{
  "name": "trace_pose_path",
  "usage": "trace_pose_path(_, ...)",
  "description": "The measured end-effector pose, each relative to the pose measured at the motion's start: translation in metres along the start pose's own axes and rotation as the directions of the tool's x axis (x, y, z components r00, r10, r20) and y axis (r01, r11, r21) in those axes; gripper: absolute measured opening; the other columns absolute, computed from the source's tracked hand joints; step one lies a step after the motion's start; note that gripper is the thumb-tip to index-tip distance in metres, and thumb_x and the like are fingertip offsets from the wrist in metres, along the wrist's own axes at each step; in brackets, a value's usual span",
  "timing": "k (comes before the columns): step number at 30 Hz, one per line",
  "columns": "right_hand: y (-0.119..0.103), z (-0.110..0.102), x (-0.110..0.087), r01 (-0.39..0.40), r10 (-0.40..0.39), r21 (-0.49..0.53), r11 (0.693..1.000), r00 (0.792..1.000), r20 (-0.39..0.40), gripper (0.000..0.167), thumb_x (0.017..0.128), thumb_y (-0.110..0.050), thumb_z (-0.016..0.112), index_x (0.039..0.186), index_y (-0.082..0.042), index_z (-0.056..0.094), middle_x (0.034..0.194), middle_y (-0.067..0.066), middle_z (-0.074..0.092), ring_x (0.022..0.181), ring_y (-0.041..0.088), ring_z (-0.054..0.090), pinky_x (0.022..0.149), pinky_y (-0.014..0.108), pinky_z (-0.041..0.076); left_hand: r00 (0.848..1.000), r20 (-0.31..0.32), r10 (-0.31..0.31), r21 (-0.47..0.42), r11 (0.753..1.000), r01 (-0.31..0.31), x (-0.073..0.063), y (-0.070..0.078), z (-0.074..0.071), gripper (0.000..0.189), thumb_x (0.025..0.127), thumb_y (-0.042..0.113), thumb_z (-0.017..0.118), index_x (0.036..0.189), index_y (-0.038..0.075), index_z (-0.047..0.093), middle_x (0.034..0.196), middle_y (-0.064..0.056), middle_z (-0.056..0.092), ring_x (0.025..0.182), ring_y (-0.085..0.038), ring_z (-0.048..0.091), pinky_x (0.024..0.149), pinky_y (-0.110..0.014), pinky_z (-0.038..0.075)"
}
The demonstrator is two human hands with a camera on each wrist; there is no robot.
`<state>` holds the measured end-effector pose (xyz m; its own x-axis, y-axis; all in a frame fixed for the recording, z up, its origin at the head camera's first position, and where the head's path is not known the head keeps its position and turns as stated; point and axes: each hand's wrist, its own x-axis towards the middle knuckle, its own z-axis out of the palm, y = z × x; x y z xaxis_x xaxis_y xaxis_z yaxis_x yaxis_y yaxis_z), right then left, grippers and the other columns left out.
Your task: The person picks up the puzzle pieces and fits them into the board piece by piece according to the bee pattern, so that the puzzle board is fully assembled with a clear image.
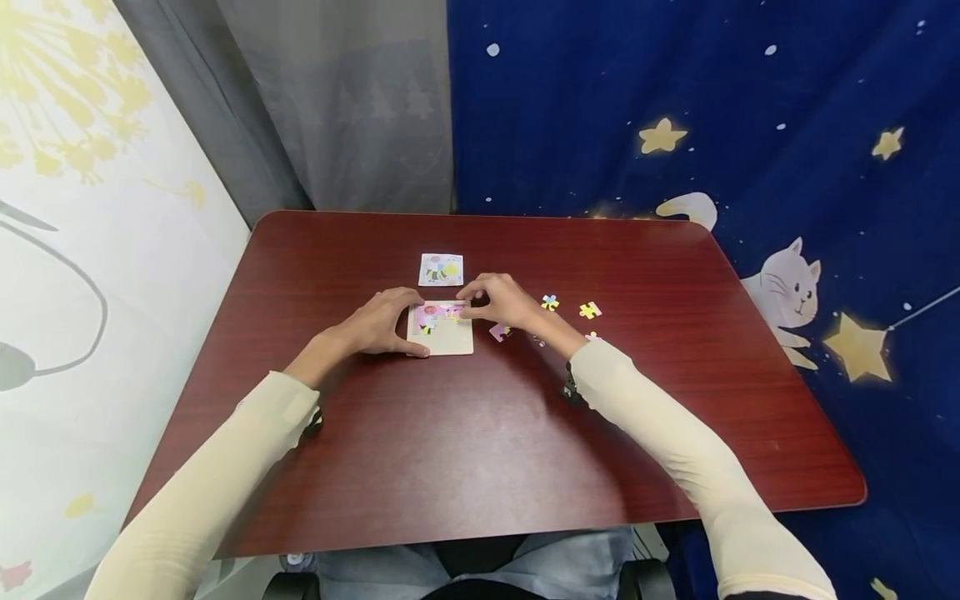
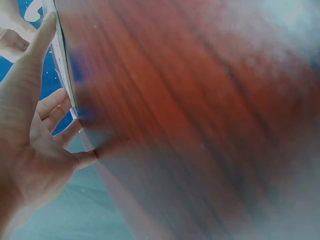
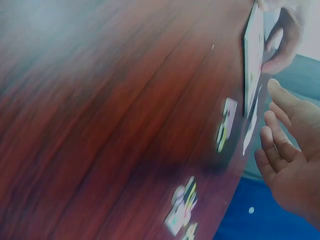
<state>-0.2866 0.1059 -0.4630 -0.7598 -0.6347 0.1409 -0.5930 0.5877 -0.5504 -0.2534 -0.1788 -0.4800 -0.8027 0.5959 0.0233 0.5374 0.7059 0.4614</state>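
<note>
A cream puzzle board [image 1: 450, 340] lies on the table with pink, bee-patterned pieces fitted along its upper part. My left hand [image 1: 382, 323] holds the board at its left side, thumb at the lower edge and fingers at the upper left corner. At the upper right of the board, my right hand [image 1: 501, 300] touches the pieces with its fingertips. In the right wrist view the fingers of that hand [image 3: 295, 150] are loosely bent, and no piece shows between them. Beside the board lies a loose pink puzzle piece [image 1: 500, 332], under the right hand.
A picture card [image 1: 441, 270] with a bee lies just beyond the board. More loose pieces are to the right, among them a blue-and-yellow piece [image 1: 550, 302] and a yellow piece [image 1: 590, 310]. The reddish-brown table [image 1: 450, 450] meets curtains at its far edge.
</note>
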Motion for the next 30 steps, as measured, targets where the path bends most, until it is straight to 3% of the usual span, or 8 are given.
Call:
trace_pose_path(14,0.023,-0.025,-0.020,-0.057,0.056,-0.048,0.997,0.998,-0.023,0.036,0.088,-0.022,0.086,0.118,-0.005,0.078,0.107,0.013,0.073,0.103,0.026,0.066,0.091,0.041,0.054,1.000,-0.002,-0.024,0.003,1.000,0.024,-0.001,0.002,-0.001,0.099,0.071,0.058,0.092,0.144,0.004,0.052,0.149,-0.014,0.050,0.143,-0.030,0.040,0.121,-0.059,0.022)
trace_pose_path(30,0.049,-0.043,-0.043,-0.079,0.074,-0.090,0.993,0.996,-0.055,0.035,0.087,-0.023,0.087,0.117,-0.006,0.078,0.104,0.009,0.074,0.099,0.022,0.068,0.089,0.038,0.055,1.000,-0.011,0.003,0.006,1.000,-0.003,-0.002,0.000,0.001,0.098,0.072,0.058,0.091,0.144,0.003,0.053,0.149,-0.015,0.050,0.142,-0.030,0.041,0.120,-0.056,0.026)
